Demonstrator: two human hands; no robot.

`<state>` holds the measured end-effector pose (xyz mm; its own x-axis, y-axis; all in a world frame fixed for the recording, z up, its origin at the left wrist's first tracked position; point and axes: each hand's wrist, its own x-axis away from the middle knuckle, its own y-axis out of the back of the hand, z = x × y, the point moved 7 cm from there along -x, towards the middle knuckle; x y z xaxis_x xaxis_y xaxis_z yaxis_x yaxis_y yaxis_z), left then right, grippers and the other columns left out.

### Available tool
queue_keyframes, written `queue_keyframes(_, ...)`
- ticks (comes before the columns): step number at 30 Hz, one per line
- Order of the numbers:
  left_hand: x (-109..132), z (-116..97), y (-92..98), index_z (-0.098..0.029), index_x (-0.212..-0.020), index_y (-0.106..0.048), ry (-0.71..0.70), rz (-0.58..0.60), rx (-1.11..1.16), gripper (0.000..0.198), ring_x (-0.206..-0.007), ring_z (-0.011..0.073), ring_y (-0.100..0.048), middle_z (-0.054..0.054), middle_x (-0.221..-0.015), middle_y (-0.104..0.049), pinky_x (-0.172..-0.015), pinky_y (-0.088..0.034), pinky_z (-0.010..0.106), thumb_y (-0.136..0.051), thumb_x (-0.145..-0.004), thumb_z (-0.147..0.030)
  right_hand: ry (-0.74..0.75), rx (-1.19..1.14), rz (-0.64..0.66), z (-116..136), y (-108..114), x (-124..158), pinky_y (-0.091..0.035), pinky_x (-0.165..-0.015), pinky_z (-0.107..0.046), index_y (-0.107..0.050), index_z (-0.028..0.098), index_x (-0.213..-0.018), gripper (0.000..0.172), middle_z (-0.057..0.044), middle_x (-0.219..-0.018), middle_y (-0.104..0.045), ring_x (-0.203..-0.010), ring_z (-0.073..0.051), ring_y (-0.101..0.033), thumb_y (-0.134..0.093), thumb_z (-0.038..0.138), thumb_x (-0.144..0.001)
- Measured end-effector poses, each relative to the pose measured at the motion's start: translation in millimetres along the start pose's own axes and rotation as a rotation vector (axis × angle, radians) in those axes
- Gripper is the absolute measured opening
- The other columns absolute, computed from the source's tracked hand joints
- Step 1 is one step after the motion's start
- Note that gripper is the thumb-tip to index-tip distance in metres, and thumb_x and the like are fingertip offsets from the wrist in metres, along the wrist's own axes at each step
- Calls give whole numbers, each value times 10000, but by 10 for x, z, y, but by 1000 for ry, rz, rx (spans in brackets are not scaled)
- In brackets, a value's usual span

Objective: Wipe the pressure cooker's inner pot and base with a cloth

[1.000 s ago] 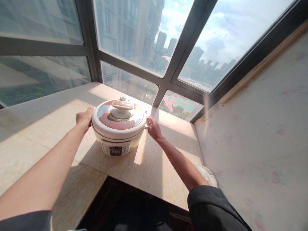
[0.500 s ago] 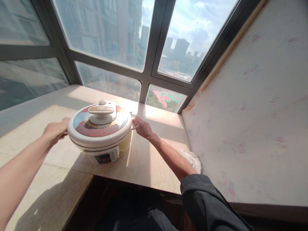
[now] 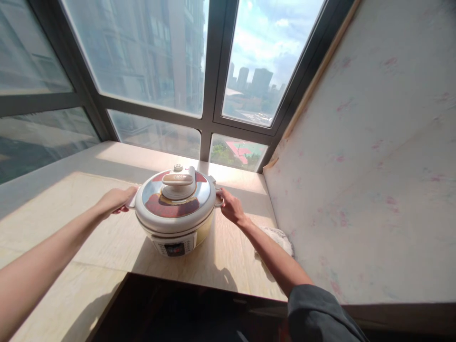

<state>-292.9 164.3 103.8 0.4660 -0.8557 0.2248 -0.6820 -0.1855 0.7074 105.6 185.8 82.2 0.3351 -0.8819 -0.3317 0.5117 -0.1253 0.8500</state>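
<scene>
The cooker [image 3: 174,227] looks to be smooth plastic from where I stand, its lid [image 3: 171,208] glossy as a mirror, the counter [image 3: 57,209] smooth and stone-like, the window frame [image 3: 205,124] matt metal, the sleeve [image 3: 317,308] matt cloth, the wall [image 3: 374,190] dull and papery.

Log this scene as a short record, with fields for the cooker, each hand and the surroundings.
Cooker: upright, over the pale ledge; base contact hard to tell
Lid: on, with a top handle
Control panel: on the front, toward the person; markings too small to read
Left hand: gripping the cooker's left side
Right hand: gripping its right side
Cloth: on the ledge beside the wall
Window: behind the cooker
</scene>
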Motion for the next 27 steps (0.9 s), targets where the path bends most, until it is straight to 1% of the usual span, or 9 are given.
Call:
queue_keyframes(4,85,-344,-259,-173,-494,-525,-150,104,-250,582,-456,202,-556,108,-551,-617,-460,-371,280,-412,-919,-553,-10,15,-73,-221,207,232,-522,-725,-267,-617,290,-1187,347,-9,-1397,-665,-1052,-207,-706,-449,120,-935)
queue_keyframes(6,146,-485,-379,-170,-491,-536,-197,136,-304,594,-474,215,-580,112,-571,-630,-496,-401,296,-389,-939,-531,-22,29,-91,-341,305,339,-527,-728,-266,-625,295,-1186,349,-6,-1394,-671,-1026,-202,-717,-455,118,-938)
queue_keyframes(9,208,-606,-562,-178,-451,-521,-216,162,-306,636,-471,230,-582,126,-529,-612,-514,-406,314,-348,-957,-523,-45,66,-91,-508,414,466,-537,-739,-273,-631,305,-1209,404,-1,-1417,-666,-1026,-211,-729,-486,91,-898)
queue_keyframes(12,216,-615,-714,-190,-412,-508,-194,149,-261,679,-462,256,-573,150,-484,-586,-500,-394,336,-313,-958,-542,-62,92,-90,-608,473,543,-544,-743,-277,-637,307,-1210,412,-3,-1438,-655,-1036,-218,-735,-503,91,-885)
queue_keyframes(16,171,-523,-773,-214,-387,-499,-132,75,-41,640,-415,274,-518,140,-398,-514,-443,-331,345,-419,-890,-602,-50,63,-88,-607,484,578,-552,-751,-284,-635,304,-1200,433,-7,-1447,-647,-1063,-224,-728,-488,73,-866)
queue_keyframes(20,162,-444,-793,-228,-385,-471,-110,38,140,565,-369,240,-443,104,-340,-441,-417,-280,325,-561,-791,-610,-21,-70,-111,-586,474,583,-559,-809,-300,-624,285,-1192,470,-35,-1444,-635,-1091,-218,-704,-464,46,-821)
queue_keyframes(22,199,-391,-840,-218,-434,-497,-57,23,348,504,-381,202,-427,64,-364,-446,-416,-284,301,-628,-736,-598,17,-196,-121,-582,459,585,-560,-827,-300,-614,272,-1197,499,-53,-1423,-632,-1106,-208,-685,-451,37,-787)
queue_keyframes(25,287,-295,-969,-189,-582,-576,80,-7,764,383,-422,143,-415,3,-460,-495,-428,-308,260,-706,-648,-544,86,-411,-117,-559,416,589,-564,-767,-269,-590,246,-1232,575,-84,-1393,-611,-1137,-204,-653,-461,41,-710)
queue_keyframes(27,329,-263,-1040,-180,-645,-600,136,-26,887,361,-437,129,-413,-12,-496,-507,-430,-315,253,-721,-614,-518,93,-497,-128,-543,384,592,-561,-740,-256,-585,230,-1232,614,-95,-1372,-603,-1163,-211,-633,-471,46,-657)
